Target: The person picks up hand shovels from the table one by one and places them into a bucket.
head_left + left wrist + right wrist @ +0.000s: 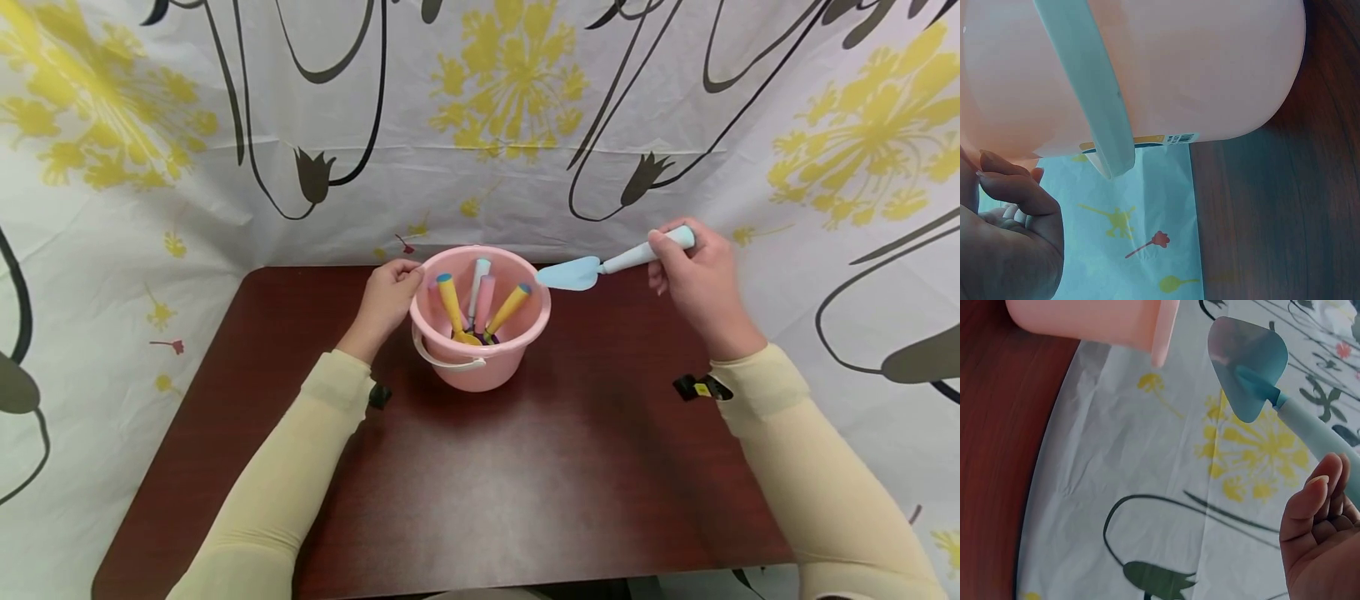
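A pink bucket [480,367] stands upright at the back middle of the table, its white handle [1088,81] hanging down the near side. Several toy tools with yellow, pink and pale blue handles stand inside it; their lower ends are partly hidden. On the bucket's left rim my left hand [388,302] pinches the edge between thumb and fingers. Off to the right and above the table, my right hand [701,279] grips a light blue toy trowel [1247,369] by its handle. The trowel's blade points left, with its tip by the bucket's right rim in the head view.
The dark red-brown wooden table [480,492] reaches toward me. A white cloth [405,192] printed with yellow flowers and dark stems hangs behind it and along both sides. Each wrist wears a small black camera mount [701,387].
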`<state>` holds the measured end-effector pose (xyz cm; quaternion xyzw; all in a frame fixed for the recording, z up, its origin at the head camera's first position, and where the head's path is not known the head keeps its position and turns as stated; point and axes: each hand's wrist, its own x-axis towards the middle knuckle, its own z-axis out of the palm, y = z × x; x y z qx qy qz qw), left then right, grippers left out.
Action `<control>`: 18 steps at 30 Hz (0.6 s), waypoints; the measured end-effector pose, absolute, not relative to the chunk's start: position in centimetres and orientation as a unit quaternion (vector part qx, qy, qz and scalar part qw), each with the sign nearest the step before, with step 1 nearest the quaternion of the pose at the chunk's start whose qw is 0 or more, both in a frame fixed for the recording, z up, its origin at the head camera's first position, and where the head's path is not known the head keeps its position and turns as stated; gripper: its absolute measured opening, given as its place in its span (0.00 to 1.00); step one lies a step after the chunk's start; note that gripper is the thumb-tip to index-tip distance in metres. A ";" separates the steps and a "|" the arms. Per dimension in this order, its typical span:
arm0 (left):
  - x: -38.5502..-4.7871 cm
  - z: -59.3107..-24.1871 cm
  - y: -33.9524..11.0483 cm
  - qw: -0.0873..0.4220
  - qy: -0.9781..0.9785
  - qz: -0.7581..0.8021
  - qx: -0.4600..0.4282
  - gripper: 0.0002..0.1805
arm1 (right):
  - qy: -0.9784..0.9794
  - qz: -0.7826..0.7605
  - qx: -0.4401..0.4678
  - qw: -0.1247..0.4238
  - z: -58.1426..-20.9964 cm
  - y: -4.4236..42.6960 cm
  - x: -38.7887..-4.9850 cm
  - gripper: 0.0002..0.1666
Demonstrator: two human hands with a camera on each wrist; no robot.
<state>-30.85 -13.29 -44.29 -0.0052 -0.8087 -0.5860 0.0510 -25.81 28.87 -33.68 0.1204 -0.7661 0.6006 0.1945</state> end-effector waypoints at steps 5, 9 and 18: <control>-30.9 -44.4 -13.3 0.049 -0.808 -0.587 -0.005 0.20 | -0.798 0.565 0.127 0.170 -32.9 27.3 -26.1 0.14; -31.0 -44.5 -13.3 0.051 -0.808 -0.587 -0.007 0.20 | -0.815 0.542 0.140 0.147 -32.6 26.3 -26.4 0.14; -31.1 -44.5 -13.4 0.052 -0.807 -0.588 -0.010 0.20 | -0.860 0.465 0.181 0.104 -32.0 24.6 -27.2 0.16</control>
